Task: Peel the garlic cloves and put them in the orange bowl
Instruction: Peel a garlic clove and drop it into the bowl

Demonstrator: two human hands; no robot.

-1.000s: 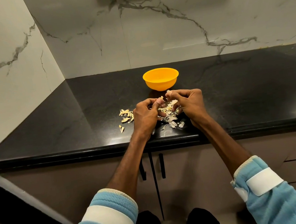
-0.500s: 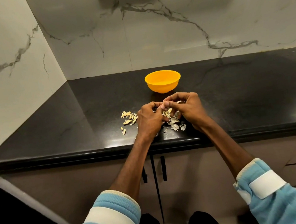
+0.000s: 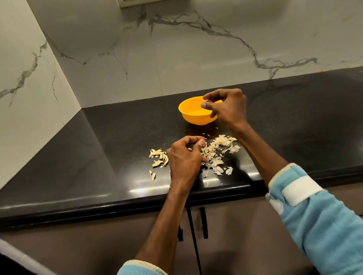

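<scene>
Right hand [image 3: 229,107]: up from the peels [image 3: 219,146] to above the bowl [image 3: 194,119].
Left hand [image 3: 185,157]: now alone at the peels, well apart from it.

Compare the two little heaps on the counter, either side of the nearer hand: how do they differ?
The left heap is small, with yellowish, elongated pieces; the right heap is larger and more scattered, with pale, papery flakes. The left heap also lies farther from the orange bowl than the right heap. Both lie loose on the black counter.

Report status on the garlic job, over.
Right hand over orange bowl, grip contents unclear. Left hand curled by peel pile. Cloves waiting left of it. Nothing blocking bowl.
</scene>
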